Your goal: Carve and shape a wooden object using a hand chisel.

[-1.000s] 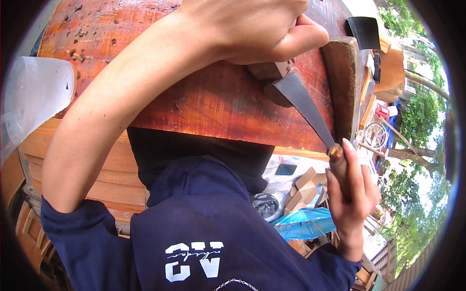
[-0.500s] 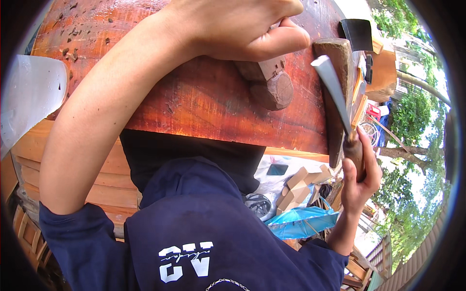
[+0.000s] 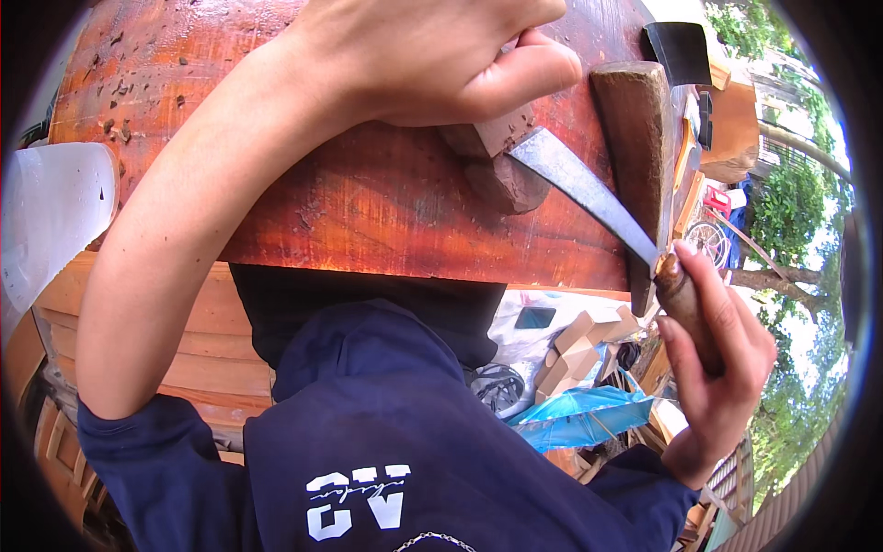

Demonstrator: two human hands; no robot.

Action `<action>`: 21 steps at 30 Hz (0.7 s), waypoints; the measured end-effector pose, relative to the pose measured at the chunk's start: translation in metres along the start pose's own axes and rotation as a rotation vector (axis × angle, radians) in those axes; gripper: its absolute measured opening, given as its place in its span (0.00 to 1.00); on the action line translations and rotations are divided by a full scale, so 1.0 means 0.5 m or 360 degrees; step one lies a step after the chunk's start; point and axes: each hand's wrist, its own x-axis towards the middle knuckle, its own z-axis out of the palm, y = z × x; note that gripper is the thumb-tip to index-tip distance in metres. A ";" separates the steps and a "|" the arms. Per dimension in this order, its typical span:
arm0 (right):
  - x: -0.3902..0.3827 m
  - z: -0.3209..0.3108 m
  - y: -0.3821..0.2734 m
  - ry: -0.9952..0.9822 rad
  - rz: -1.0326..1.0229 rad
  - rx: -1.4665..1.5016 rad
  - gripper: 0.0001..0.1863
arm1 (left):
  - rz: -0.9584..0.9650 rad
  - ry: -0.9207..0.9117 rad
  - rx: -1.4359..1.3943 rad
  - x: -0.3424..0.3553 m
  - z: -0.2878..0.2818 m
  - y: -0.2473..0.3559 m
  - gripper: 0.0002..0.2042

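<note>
My right hand (image 3: pixel 722 359) grips a knife (image 3: pixel 589 189) by its short wooden handle. The broad, slightly curved steel blade points up and left, its wide end at the side of a brown wooden block (image 3: pixel 515 189) on the table. Above that block is my left hand (image 3: pixel 478 64), closed, with the thumb laid along the curled fingers. What those fingers hold, if anything, is hidden behind the hand. Part of the block also disappears under the left wrist.
The reddish wooden table (image 3: pixel 368 221) carries dark crumbs at its far left. A thick wooden piece (image 3: pixel 635 120) stands along its right edge, near a black blade-like sheet (image 3: pixel 679 53). A translucent plastic container (image 3: pixel 60 202) sits left. Cardboard (image 3: pixel 575 354) and a blue umbrella-like sheet (image 3: pixel 584 416) lie below.
The knife has swung left and down, bringing its blade from upright beside the thick wooden piece to the block. My right hand has shifted right and down; the left stays nearly still.
</note>
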 end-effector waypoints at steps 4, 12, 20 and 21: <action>-0.043 0.076 -0.002 0.0198 0.0000 -0.0006 0.33 | 0.0099 0.0147 0.0067 -0.001 0.015 0.000 0.16; -0.049 0.104 0.053 0.0079 0.0047 0.0497 0.29 | 0.0083 0.0052 -0.0048 -0.001 0.010 -0.009 0.13; -0.011 -0.012 -0.028 -0.0163 0.0127 0.0112 0.30 | 0.0061 0.0046 -0.0039 0.002 0.003 -0.008 0.14; -0.010 -0.016 -0.032 -0.0181 0.0139 0.0036 0.30 | 0.0055 0.0019 -0.0010 0.003 0.005 -0.007 0.14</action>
